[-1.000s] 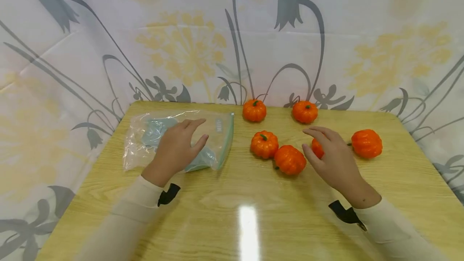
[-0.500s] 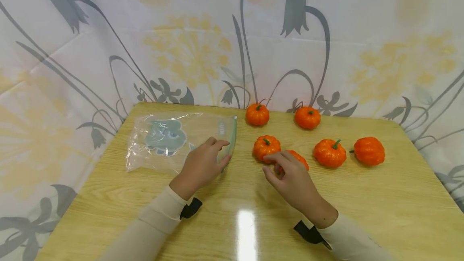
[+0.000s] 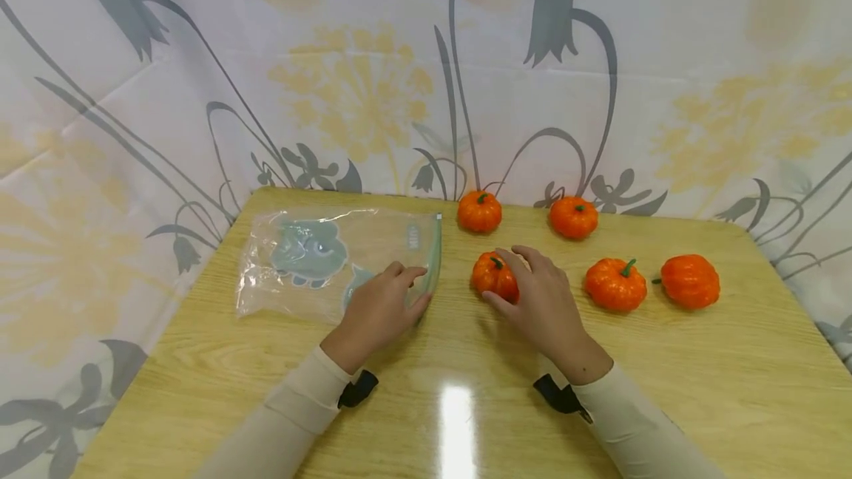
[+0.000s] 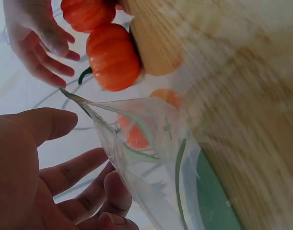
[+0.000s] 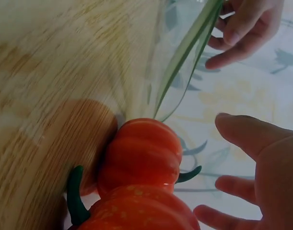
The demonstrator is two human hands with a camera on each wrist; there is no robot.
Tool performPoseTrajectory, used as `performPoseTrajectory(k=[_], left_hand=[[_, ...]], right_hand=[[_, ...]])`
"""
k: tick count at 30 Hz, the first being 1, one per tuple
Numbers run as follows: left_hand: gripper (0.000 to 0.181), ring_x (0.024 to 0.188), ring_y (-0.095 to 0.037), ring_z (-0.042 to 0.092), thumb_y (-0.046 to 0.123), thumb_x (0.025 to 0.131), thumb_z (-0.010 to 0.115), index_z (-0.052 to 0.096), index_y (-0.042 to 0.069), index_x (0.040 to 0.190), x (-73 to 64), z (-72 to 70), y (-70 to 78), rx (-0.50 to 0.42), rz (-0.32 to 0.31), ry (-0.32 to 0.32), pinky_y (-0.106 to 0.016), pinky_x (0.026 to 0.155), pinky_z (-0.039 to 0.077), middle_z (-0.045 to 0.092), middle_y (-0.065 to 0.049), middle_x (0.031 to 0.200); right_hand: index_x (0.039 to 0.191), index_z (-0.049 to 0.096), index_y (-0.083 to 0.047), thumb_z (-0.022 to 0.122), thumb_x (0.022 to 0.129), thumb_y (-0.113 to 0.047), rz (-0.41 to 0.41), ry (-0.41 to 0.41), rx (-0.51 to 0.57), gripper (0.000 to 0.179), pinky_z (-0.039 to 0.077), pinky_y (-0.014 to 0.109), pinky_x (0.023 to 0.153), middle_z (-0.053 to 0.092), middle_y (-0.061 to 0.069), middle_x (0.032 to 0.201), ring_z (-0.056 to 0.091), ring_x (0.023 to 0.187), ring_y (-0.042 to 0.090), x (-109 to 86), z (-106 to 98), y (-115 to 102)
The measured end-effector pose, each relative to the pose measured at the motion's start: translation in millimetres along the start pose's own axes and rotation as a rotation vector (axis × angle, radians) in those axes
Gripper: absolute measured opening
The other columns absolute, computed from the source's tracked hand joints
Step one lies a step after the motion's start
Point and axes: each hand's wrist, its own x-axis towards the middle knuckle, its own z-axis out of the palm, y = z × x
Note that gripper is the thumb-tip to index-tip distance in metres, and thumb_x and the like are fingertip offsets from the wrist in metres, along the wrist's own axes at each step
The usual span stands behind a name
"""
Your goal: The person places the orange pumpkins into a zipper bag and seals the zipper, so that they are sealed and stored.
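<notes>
My left hand [image 3: 379, 309] is over the right end of a clear zip bag [image 3: 302, 253] with a blue-green cartoon print. In the left wrist view its thumb and fingers are spread apart beside the raised bag mouth [image 4: 103, 124]; fingertips seem close to the film, but contact is unclear. My right hand [image 3: 542, 305] hovers over two small orange pumpkins, covering the nearer one in the head view. The farther pumpkin [image 3: 492, 276] shows beyond its fingers. From the right wrist, the two pumpkins [image 5: 141, 155] sit together, with the loosely spread right fingers [image 5: 237, 132] apart from them.
Two pumpkins, one left [image 3: 479, 211] and one right [image 3: 574, 217], stand at the table's back edge. Two more, upright [image 3: 615, 285] and tipped sideways [image 3: 690, 282], sit on the right. A floral cloth [image 3: 373, 58] hangs behind the wooden table [image 3: 399, 420].
My left hand has moved right, from above the bag's middle to its zip end. My right hand has shifted left, from the right-hand pumpkins to the middle pair.
</notes>
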Motion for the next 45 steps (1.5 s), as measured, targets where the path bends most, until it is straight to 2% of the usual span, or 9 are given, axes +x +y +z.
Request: performPoseTrajectory(k=[6, 14, 18, 24, 30, 33, 37, 45], left_hand=[[0.043, 0.056, -0.012, 0.048, 0.034, 0.094, 0.068, 0.065, 0.013, 0.131, -1.6, 7.7, -2.6, -0.031, -0.006, -0.037, -0.024, 0.048, 0.04, 0.064, -0.01, 0.11], [0.055, 0.055, -0.014, 0.041, 0.033, 0.095, 0.067, 0.054, 0.01, 0.143, -4.9, 13.0, -7.6, -0.111, -0.074, -0.135, -0.025, 0.049, 0.037, 0.059, -0.013, 0.109], [0.057, 0.059, -0.015, 0.045, 0.034, 0.098, 0.063, 0.048, 0.011, 0.148, -5.5, 15.6, -8.5, -0.129, -0.085, -0.192, -0.028, 0.054, 0.041, 0.058, -0.013, 0.113], [0.052, 0.07, -0.018, 0.053, 0.034, 0.1, 0.058, 0.05, 0.011, 0.146, -7.7, 18.7, -9.6, -0.141, -0.066, -0.252, -0.034, 0.064, 0.048, 0.058, -0.014, 0.118], [0.048, 0.073, -0.016, 0.053, 0.032, 0.102, 0.054, 0.053, 0.01, 0.144, -5.8, 15.7, -7.4, -0.137, -0.029, -0.243, -0.034, 0.068, 0.049, 0.059, -0.012, 0.116], [0.046, 0.071, -0.016, 0.052, 0.03, 0.102, 0.052, 0.053, 0.01, 0.144, -3.1, 12.8, -5.9, -0.139, -0.021, -0.244, -0.034, 0.067, 0.048, 0.059, -0.011, 0.113], [0.047, 0.072, -0.016, 0.052, 0.03, 0.101, 0.051, 0.053, 0.011, 0.144, -2.5, 12.1, -6.0, -0.151, -0.04, -0.288, -0.032, 0.067, 0.047, 0.059, -0.009, 0.115], [0.053, 0.066, -0.018, 0.048, 0.03, 0.094, 0.06, 0.052, 0.016, 0.145, -3.3, 16.1, -10.4, -0.153, -0.034, -0.331, -0.031, 0.057, 0.041, 0.054, -0.003, 0.1]], right_hand=[[0.148, 0.047, -0.009, 0.08, 0.084, -0.036, 0.011, -0.089, -0.051, 0.076, 0.038, 0.066, 0.104, 0.051, 0.023, 0.144, 0.052, 0.127, 0.047, -0.5, 6.0, 8.5], [0.152, 0.04, -0.006, 0.076, 0.087, -0.04, 0.003, -0.168, -0.1, 0.081, 0.039, 0.065, 0.105, 0.046, 0.023, 0.15, 0.05, 0.132, 0.044, -0.8, 15.3, 10.1], [0.15, 0.043, -0.004, 0.076, 0.087, -0.039, -0.002, -0.166, -0.099, 0.079, 0.039, 0.064, 0.105, 0.048, 0.021, 0.149, 0.051, 0.131, 0.044, -2.1, 14.7, 9.5], [0.145, 0.049, -0.002, 0.077, 0.087, -0.037, -0.018, -0.172, -0.102, 0.073, 0.04, 0.063, 0.105, 0.052, 0.018, 0.146, 0.052, 0.13, 0.042, -2.3, 13.2, 7.9], [0.139, 0.055, -0.001, 0.078, 0.086, -0.035, -0.041, -0.156, -0.124, 0.067, 0.039, 0.063, 0.105, 0.054, 0.016, 0.143, 0.057, 0.124, 0.042, -0.8, 4.7, 8.0], [0.136, 0.058, -0.001, 0.08, 0.084, -0.033, -0.054, -0.141, -0.131, 0.064, 0.038, 0.063, 0.105, 0.056, 0.016, 0.141, 0.059, 0.122, 0.04, 0.9, 1.6, 8.1], [0.133, 0.061, -0.002, 0.081, 0.083, -0.032, -0.072, -0.147, -0.135, 0.062, 0.036, 0.065, 0.106, 0.058, 0.015, 0.138, 0.061, 0.121, 0.037, 0.7, 2.7, 7.9], [0.13, 0.062, -0.003, 0.082, 0.082, -0.034, -0.1, -0.17, -0.129, 0.06, 0.024, 0.067, 0.114, 0.06, 0.013, 0.137, 0.061, 0.122, 0.034, 0.2, 11.3, 7.4]])
